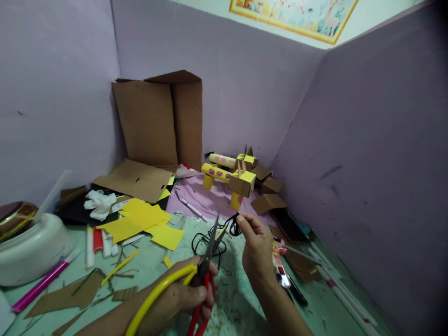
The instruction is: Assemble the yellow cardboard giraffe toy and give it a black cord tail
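My left hand (177, 298) is closed around a pair of scissors (209, 252) with one yellow and one red handle. The blades are parted and point up and away from me. Between thumb and fingertips, my right hand (257, 249) pinches a black cord (234, 227), some of it bunched below the fingers. A stretch of the cord reaches toward the blade tips; whether they touch I cannot tell. More cord lies in loose loops on the table behind the scissors. Beyond the hands stand two yellow paper-tube animals, the nearer animal (229, 176) with purple spots and a cardboard head.
Yellow paper sheets (140, 219), markers and cardboard scraps (70, 294) lie at left, beside a white pot (31, 247). A large cardboard box (150, 123) leans on the back wall. White sticks (339, 289) and a black pen (297, 291) lie at right.
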